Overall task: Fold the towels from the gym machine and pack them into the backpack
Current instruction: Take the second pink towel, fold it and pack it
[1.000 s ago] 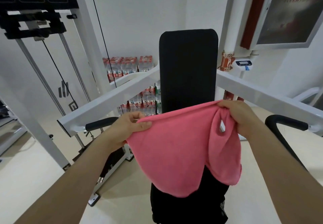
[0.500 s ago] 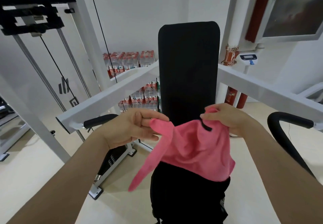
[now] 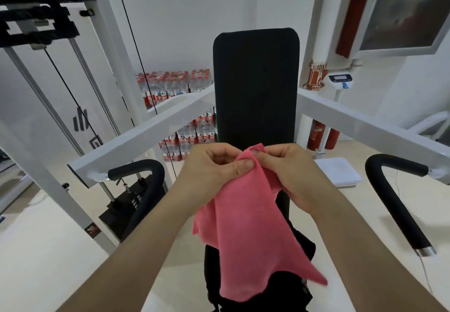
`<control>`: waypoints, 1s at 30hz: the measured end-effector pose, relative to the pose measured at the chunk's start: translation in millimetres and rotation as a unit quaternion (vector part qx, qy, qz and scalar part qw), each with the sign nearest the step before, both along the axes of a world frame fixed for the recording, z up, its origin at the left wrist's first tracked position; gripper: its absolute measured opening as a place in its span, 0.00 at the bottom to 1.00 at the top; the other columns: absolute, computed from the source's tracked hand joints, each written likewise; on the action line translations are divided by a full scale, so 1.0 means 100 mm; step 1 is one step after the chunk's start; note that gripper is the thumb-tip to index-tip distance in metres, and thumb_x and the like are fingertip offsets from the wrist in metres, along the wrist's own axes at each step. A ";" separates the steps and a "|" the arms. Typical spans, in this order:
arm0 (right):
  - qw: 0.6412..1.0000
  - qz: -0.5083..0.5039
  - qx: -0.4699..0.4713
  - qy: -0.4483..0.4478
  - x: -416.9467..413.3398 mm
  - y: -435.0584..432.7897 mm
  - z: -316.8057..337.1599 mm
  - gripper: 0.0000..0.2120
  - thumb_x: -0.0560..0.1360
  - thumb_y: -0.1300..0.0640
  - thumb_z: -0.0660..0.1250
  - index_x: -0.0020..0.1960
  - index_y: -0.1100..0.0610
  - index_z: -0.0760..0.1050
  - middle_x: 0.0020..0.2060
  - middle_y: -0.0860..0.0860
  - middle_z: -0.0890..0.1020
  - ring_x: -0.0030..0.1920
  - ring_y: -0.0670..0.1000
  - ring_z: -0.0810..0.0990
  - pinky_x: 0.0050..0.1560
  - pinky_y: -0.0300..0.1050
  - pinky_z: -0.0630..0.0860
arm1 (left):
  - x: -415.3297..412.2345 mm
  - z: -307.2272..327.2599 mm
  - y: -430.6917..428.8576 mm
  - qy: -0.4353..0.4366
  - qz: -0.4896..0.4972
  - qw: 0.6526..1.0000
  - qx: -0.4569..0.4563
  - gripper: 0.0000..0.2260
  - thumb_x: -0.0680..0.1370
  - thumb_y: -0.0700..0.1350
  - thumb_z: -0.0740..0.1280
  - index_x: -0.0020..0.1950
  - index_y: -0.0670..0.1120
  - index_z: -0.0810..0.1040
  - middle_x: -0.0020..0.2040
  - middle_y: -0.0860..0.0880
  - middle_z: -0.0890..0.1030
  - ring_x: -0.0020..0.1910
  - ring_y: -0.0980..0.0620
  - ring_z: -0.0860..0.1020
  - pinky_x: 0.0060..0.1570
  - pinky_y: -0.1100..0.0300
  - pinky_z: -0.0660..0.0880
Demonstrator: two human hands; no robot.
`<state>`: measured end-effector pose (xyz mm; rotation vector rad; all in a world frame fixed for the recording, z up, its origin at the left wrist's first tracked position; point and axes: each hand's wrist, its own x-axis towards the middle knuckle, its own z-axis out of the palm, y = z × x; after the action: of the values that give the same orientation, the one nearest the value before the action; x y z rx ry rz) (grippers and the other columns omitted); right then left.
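Note:
A pink towel point(image 3: 248, 233) hangs doubled over in front of the gym machine's black backrest point(image 3: 255, 85). My left hand point(image 3: 214, 168) pinches its top corners between thumb and fingers. My right hand point(image 3: 289, 170) pinches the same top edge right beside it, the two hands touching. The towel's loose ends drape down over a black backpack point(image 3: 292, 289) that sits on the machine's seat, mostly hidden behind the towel.
White frame arms point(image 3: 146, 136) of the machine spread left and right, each ending in a black padded handle point(image 3: 399, 204). Stacked packs of water bottles point(image 3: 170, 90) stand by the back wall. A white scale point(image 3: 338, 170) lies on the floor at right.
My hands have come together, bringing the towel's top corners to meet. The towel, spread wide a second ago, now hangs folded in half.

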<state>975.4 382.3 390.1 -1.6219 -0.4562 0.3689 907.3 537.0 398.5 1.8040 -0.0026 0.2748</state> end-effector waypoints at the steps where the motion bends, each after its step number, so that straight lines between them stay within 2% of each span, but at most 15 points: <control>1: 1.000 0.010 -0.015 0.005 -0.02 0.00 0.00 0.11 0.75 0.50 0.68 0.44 0.55 0.85 0.37 0.53 0.85 0.39 0.53 0.83 0.45 0.47 0.80 | -0.01 0.00 -0.03 -0.002 0.007 1.000 0.016 0.05 0.67 0.47 0.74 0.42 0.48 0.85 0.38 0.52 0.85 0.39 0.57 0.84 0.40 0.67 0.78; 4: 0.999 0.023 -0.041 0.010 -0.03 -0.01 0.01 0.15 0.77 0.48 0.64 0.45 0.55 0.85 0.40 0.59 0.84 0.42 0.57 0.82 0.49 0.50 0.80 | -0.02 0.01 -0.06 -0.006 0.020 0.999 0.039 0.02 0.70 0.43 0.75 0.41 0.49 0.84 0.34 0.57 0.84 0.35 0.62 0.82 0.36 0.73 0.75; 6: 0.999 0.024 -0.042 0.021 -0.04 -0.02 0.00 0.15 0.78 0.49 0.62 0.46 0.55 0.85 0.46 0.63 0.83 0.50 0.63 0.82 0.55 0.58 0.79 | -0.03 0.01 -0.06 -0.012 0.023 0.999 0.043 0.02 0.70 0.43 0.75 0.41 0.49 0.84 0.33 0.57 0.84 0.34 0.62 0.81 0.35 0.73 0.74; 9: 0.998 0.025 -0.051 0.027 -0.05 -0.04 -0.01 0.16 0.78 0.50 0.61 0.47 0.58 0.84 0.49 0.66 0.81 0.53 0.65 0.80 0.57 0.63 0.77 | -0.03 0.01 -0.04 -0.019 0.029 0.997 0.062 0.02 0.70 0.44 0.75 0.42 0.50 0.85 0.35 0.53 0.84 0.34 0.60 0.81 0.36 0.70 0.77; 11: 0.997 0.036 -0.064 0.010 -0.06 -0.04 0.00 0.17 0.78 0.50 0.60 0.48 0.61 0.83 0.49 0.69 0.80 0.52 0.68 0.79 0.57 0.65 0.77 | -0.03 0.01 -0.04 -0.027 0.032 0.995 0.089 0.02 0.70 0.44 0.75 0.42 0.50 0.84 0.32 0.53 0.82 0.32 0.59 0.80 0.35 0.68 0.77; 13: 0.995 0.049 -0.082 -0.013 -0.05 -0.03 0.01 0.23 0.73 0.46 0.60 0.50 0.67 0.79 0.46 0.72 0.77 0.47 0.70 0.77 0.54 0.66 0.75 | -0.02 0.02 -0.02 -0.036 0.030 0.991 0.123 0.03 0.70 0.45 0.76 0.41 0.50 0.83 0.28 0.55 0.79 0.28 0.59 0.76 0.33 0.67 0.75; 16: 0.992 0.065 -0.098 -0.048 -0.01 -0.02 0.03 0.29 0.69 0.45 0.60 0.49 0.72 0.75 0.39 0.66 0.76 0.40 0.64 0.75 0.45 0.57 0.72 | 0.00 0.03 0.00 -0.028 0.029 0.985 0.166 0.06 0.70 0.48 0.76 0.41 0.49 0.80 0.24 0.55 0.75 0.25 0.58 0.71 0.30 0.65 0.72; 18: 0.989 0.089 -0.097 -0.063 0.00 -0.04 0.04 0.29 0.70 0.42 0.61 0.50 0.69 0.77 0.41 0.70 0.77 0.43 0.71 0.77 0.46 0.56 0.72 | 0.00 0.06 0.02 -0.010 0.029 0.984 0.176 0.08 0.70 0.50 0.75 0.41 0.50 0.79 0.23 0.54 0.75 0.24 0.59 0.72 0.30 0.66 0.72; 20: 0.983 0.138 -0.093 -0.074 -0.03 -0.07 0.07 0.26 0.73 0.36 0.62 0.51 0.59 0.83 0.48 0.72 0.79 0.50 0.74 0.77 0.53 0.62 0.78 | 0.00 0.09 0.03 0.006 0.023 0.985 0.171 0.08 0.71 0.50 0.74 0.43 0.48 0.79 0.25 0.51 0.78 0.24 0.57 0.75 0.31 0.65 0.75; 22: 0.979 0.161 -0.086 -0.091 -0.06 -0.08 0.10 0.21 0.75 0.40 0.64 0.53 0.54 0.83 0.49 0.64 0.83 0.51 0.65 0.82 0.55 0.62 0.78 | -0.01 0.11 0.03 0.014 0.016 0.986 0.168 0.08 0.71 0.50 0.74 0.43 0.47 0.79 0.28 0.45 0.81 0.27 0.51 0.79 0.33 0.57 0.79; 24: 0.983 0.148 -0.064 -0.082 -0.07 -0.08 0.11 0.16 0.77 0.49 0.63 0.54 0.57 0.83 0.47 0.57 0.86 0.50 0.55 0.85 0.54 0.53 0.81 | -0.01 0.11 0.02 0.021 0.010 0.985 0.173 0.10 0.71 0.51 0.74 0.44 0.46 0.78 0.31 0.43 0.82 0.29 0.46 0.80 0.36 0.51 0.80; 26: 0.991 0.110 -0.027 -0.067 -0.05 -0.07 0.09 0.14 0.79 0.53 0.62 0.51 0.60 0.83 0.44 0.57 0.86 0.46 0.54 0.85 0.50 0.50 0.82 | -0.01 0.08 0.06 0.055 -0.034 0.989 0.136 0.14 0.68 0.50 0.75 0.47 0.44 0.78 0.37 0.43 0.84 0.35 0.45 0.84 0.38 0.52 0.82; 28: 0.996 0.012 -0.022 -0.083 0.04 -0.09 0.05 0.13 0.80 0.52 0.62 0.47 0.57 0.83 0.38 0.54 0.84 0.40 0.51 0.82 0.44 0.46 0.80 | -0.02 -0.01 0.16 0.123 -0.102 0.982 0.100 0.18 0.67 0.48 0.76 0.52 0.42 0.79 0.45 0.45 0.85 0.42 0.47 0.85 0.44 0.52 0.83; 30: 0.981 -0.122 -0.069 -0.132 0.22 -0.19 0.00 0.10 0.80 0.50 0.62 0.46 0.49 0.81 0.40 0.46 0.82 0.41 0.44 0.78 0.43 0.36 0.74 | -0.05 -0.18 0.30 0.180 -0.134 0.964 0.143 0.17 0.68 0.47 0.76 0.54 0.43 0.81 0.49 0.46 0.85 0.46 0.49 0.84 0.49 0.51 0.82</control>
<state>997.9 363.5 389.9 -1.8477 -0.4316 -0.0011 902.0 567.1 380.8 2.0903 -0.0320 -0.2615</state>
